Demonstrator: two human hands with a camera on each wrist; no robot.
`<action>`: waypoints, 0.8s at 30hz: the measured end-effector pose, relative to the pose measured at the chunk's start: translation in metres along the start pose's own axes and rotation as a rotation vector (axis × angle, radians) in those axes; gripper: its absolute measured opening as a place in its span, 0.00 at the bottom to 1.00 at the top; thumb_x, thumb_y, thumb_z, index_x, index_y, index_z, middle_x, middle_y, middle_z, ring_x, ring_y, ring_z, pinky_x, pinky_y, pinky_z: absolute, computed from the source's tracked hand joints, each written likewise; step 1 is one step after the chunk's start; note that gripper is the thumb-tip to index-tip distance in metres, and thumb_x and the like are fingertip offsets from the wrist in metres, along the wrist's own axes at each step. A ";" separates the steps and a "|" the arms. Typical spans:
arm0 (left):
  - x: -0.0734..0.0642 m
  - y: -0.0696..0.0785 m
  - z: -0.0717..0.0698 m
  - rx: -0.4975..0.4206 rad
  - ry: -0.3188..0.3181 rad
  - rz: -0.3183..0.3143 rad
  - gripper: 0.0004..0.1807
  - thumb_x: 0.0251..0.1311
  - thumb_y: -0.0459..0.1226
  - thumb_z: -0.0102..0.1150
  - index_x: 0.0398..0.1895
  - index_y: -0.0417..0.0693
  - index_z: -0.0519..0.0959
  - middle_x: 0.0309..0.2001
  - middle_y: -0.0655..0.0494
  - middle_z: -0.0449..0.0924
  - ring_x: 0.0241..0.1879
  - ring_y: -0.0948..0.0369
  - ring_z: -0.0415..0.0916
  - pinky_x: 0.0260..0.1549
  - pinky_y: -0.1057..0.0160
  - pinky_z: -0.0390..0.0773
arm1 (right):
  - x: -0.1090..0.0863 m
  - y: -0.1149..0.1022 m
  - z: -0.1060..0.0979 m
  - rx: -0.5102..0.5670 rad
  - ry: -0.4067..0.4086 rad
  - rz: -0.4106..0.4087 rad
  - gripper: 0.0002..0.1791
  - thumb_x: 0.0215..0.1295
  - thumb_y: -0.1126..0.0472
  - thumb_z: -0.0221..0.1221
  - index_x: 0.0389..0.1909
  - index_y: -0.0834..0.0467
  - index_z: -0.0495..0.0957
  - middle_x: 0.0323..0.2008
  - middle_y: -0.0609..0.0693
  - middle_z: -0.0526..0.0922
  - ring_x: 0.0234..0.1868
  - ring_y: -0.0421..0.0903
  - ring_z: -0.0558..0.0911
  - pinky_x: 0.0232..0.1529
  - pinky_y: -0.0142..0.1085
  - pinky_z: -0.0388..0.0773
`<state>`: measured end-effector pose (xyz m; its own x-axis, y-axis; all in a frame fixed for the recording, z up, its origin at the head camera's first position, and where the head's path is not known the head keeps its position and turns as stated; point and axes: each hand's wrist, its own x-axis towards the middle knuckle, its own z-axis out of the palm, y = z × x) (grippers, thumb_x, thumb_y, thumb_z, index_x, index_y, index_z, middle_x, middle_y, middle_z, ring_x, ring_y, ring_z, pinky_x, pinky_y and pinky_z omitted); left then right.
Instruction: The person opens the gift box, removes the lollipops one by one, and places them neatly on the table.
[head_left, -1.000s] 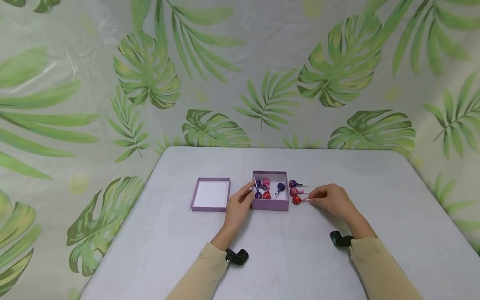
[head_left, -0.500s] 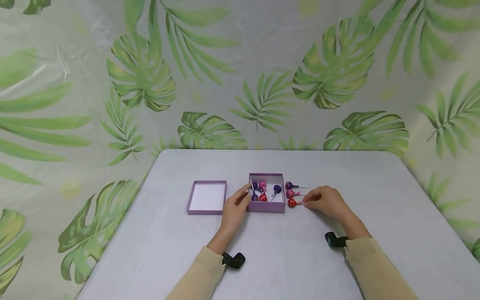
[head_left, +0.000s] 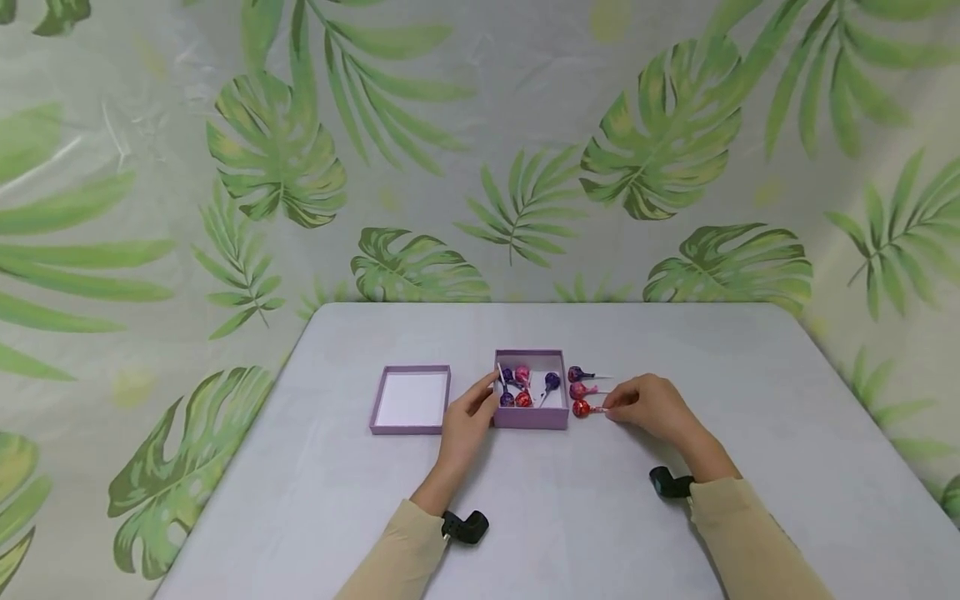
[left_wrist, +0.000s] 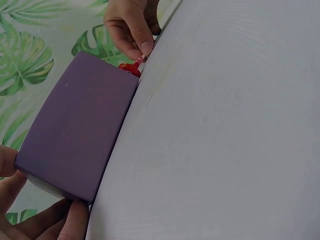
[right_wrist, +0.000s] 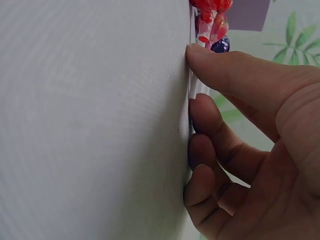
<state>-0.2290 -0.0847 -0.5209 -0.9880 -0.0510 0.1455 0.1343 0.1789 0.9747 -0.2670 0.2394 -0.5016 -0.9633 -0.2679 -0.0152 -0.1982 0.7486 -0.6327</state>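
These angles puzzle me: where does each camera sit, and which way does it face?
Head: worn on the head, looking forward and down at the table and purple box; left hand, right hand and sleeves show.
Left wrist: worn there, facing the box's near wall; the left hand's fingers show, the right hand beyond.
Right wrist: worn there, facing past the right hand's thumb toward the red lollipop; only that hand shows.
Shared: both wrist views catch the right hand, red lollipop and box.

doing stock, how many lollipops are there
8 visible: right of the box, a purple one, a pink one, a red one; inside, three purple, another pink, another red. Some may be hidden.
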 end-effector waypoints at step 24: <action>0.003 -0.002 0.000 -0.011 -0.010 -0.010 0.20 0.71 0.39 0.59 0.64 0.64 0.80 0.58 0.47 0.81 0.54 0.56 0.80 0.42 0.65 0.82 | -0.009 -0.024 -0.026 -0.048 0.064 0.001 0.11 0.63 0.55 0.68 0.44 0.54 0.87 0.40 0.48 0.85 0.45 0.52 0.79 0.43 0.48 0.77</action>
<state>-0.2319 -0.0847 -0.5226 -0.9900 -0.0425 0.1344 0.1255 0.1675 0.9778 -0.2579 0.2399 -0.4664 -0.9728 -0.2291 0.0343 -0.2042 0.7777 -0.5946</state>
